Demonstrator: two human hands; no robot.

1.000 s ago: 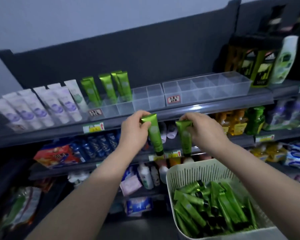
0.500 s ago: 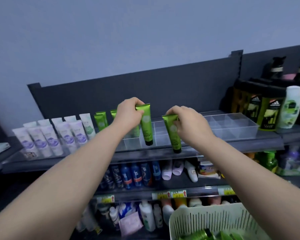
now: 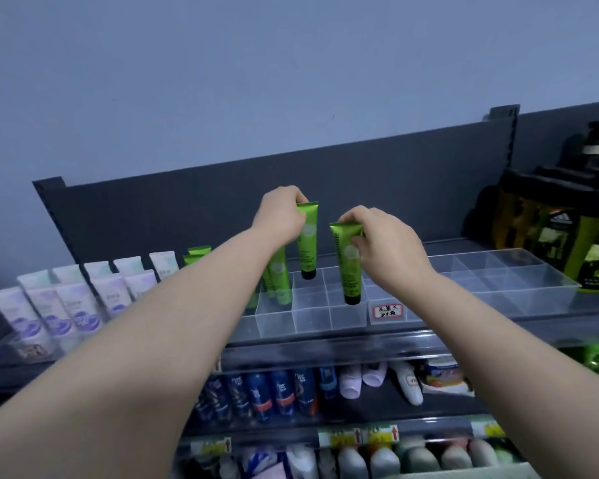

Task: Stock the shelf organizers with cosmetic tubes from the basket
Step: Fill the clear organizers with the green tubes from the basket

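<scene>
- Green tube (image 3: 307, 243) in the middle of the frame hangs from the left hand (image 3: 281, 216). The hand pinches the tube's flat top end, and the black cap points down.
- A second green tube (image 3: 348, 267) is just to the right of it. The right hand (image 3: 384, 243) pinches its flat top end, and its black cap points down too.
- Both tubes are almost straight up. They are close side by side but do not touch.
- Under them a clear organizer (image 3: 312, 319) sits on the top shelf (image 3: 325, 350). Thin walls cut it into small square boxes.
- The first tube's cap is at a box near the back. The second tube's cap is lower, at a box nearer the front. I cannot tell if either cap touches the bottom.
- More standing green tubes (image 3: 279, 281) fill boxes on the left side of this organizer. The left arm hides part of them.
- Another clear organizer (image 3: 498, 281) sits just to the right. A white label (image 3: 387, 311) with a red edge is stuck on its front.
- White and purple tubes (image 3: 66, 305) stand in rows at the left of the frame on the same shelf.
- Dark boxes (image 3: 567, 243) with green pictures stand at the right edge.
- Blue cans (image 3: 267, 392) stand in a row on the shelf below.
</scene>
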